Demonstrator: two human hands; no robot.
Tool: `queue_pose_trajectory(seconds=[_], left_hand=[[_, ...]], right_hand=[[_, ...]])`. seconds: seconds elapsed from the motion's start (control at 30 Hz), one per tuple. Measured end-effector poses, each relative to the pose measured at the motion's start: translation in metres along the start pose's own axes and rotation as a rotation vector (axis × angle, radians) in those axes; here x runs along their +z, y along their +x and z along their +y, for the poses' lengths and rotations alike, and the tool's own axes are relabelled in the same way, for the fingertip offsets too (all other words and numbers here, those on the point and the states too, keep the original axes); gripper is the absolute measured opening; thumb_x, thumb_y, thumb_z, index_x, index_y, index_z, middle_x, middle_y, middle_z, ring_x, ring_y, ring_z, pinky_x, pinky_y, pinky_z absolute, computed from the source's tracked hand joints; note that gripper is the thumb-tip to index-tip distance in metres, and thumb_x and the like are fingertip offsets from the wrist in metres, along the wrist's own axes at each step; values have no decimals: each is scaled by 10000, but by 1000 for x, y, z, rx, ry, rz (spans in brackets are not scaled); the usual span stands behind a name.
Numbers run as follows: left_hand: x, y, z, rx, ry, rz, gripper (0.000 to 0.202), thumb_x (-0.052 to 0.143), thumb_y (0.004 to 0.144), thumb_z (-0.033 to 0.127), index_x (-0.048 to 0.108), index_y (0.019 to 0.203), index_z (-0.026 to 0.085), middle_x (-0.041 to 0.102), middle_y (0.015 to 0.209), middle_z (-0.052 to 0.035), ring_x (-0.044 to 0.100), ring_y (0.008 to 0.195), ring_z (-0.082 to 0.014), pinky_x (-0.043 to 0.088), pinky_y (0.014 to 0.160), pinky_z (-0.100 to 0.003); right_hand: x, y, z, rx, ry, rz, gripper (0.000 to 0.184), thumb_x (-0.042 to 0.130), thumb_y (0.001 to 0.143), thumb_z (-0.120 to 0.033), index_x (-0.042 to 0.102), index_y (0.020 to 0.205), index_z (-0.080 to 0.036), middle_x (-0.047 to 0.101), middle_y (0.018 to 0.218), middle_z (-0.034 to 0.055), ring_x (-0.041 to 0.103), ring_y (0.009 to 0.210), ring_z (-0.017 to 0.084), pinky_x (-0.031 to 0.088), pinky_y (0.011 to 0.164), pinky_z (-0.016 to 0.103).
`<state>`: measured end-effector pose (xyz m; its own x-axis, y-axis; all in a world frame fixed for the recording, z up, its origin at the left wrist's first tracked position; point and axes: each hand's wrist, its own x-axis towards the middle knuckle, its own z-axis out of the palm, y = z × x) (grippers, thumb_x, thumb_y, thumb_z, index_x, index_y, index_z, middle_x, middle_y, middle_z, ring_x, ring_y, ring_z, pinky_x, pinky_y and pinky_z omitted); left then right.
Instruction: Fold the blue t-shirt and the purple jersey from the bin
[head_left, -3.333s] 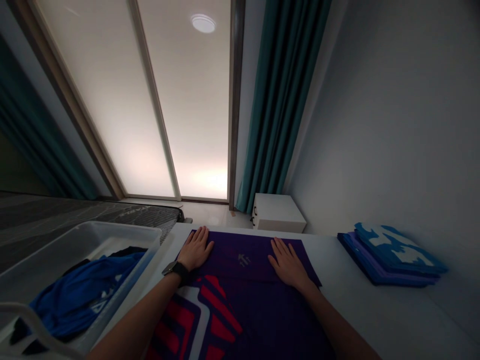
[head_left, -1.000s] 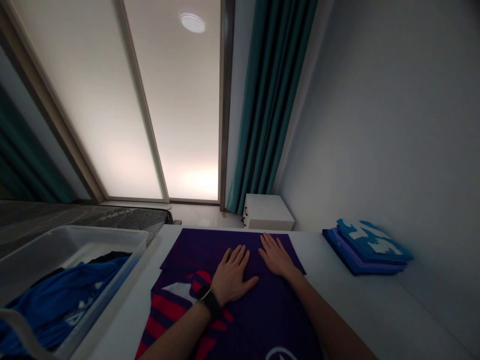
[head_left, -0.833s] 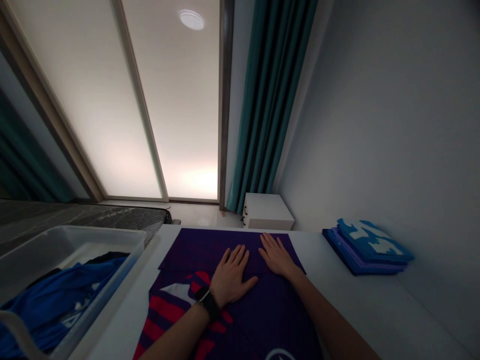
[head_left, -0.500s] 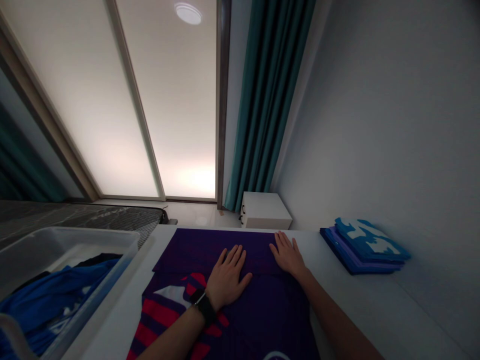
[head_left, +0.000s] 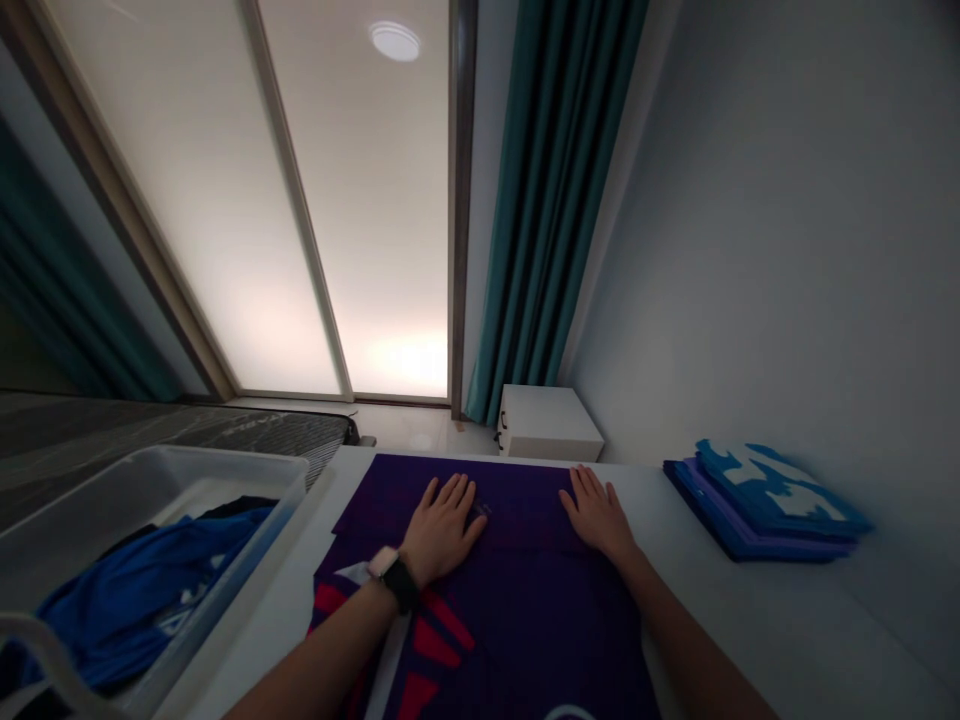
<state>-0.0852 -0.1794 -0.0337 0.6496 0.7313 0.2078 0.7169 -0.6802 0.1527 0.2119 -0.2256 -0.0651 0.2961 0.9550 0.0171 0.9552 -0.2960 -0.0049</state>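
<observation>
A dark purple jersey (head_left: 517, 600) with red and white stripes lies spread on the white table (head_left: 750, 620), its far part folded over. My left hand (head_left: 442, 525), a watch on its wrist, lies flat on the folded part near the middle, fingers stretched out. My right hand (head_left: 600, 515) rests flat on the jersey's right edge, fingers apart. Neither hand holds anything.
A translucent plastic bin (head_left: 161, 480) at the left holds blue and dark garments (head_left: 142, 600). A stack of folded blue and purple clothes (head_left: 765, 500) sits at the right by the wall. Beyond the table stand a white cabinet (head_left: 547, 435), teal curtains and a bright window.
Both hands have slid over the folded part: from the outer corners to the middle, then the right hand back to the right edge and the left a little leftward.
</observation>
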Motion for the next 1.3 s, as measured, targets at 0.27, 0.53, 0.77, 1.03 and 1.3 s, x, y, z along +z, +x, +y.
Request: queue_pose_trajectory(seconds=[0.27,0.53,0.77,1.03,1.3], left_hand=[[-37,2,-137,-179,53,-20,361,429,897,148,637,1176,247,634,1243,-99,538,1216,-269,357,1042,-430],[-24,11,-187,-380,-40,73,317,409,945,225,665,1132,212,654,1129,-84,597,1053,-222,442,901,-347],[-11,10,-187,-430,-93,164,215,514,899,272,693,1005,217,629,1094,-76,524,1112,-275,389,937,-418],[-15,9,-185,-404,-194,216,181,495,898,255,663,934,199,682,906,-47,611,931,-211,449,855,-334],[-9,8,-193,-353,-253,215,275,497,842,314,686,1012,210,698,941,-43,622,960,-234,467,874,-341]], right_hand=[[13,4,4,-1,-32,47,676,213,942,-487,283,1502,-116,243,1574,95,156,1461,231,130,1164,516],[24,7,11,-14,-7,77,684,217,924,-492,302,1497,-128,276,1564,92,165,1459,242,144,1162,529],[24,8,12,-7,-36,57,694,203,923,-502,292,1501,-128,252,1573,68,155,1462,221,147,1166,516],[26,6,11,-6,-14,72,682,215,924,-497,304,1496,-136,265,1569,73,165,1460,226,137,1167,514],[6,36,38,109,197,85,570,223,936,-303,444,1406,-68,503,1406,167,436,1321,232,315,1100,351]])
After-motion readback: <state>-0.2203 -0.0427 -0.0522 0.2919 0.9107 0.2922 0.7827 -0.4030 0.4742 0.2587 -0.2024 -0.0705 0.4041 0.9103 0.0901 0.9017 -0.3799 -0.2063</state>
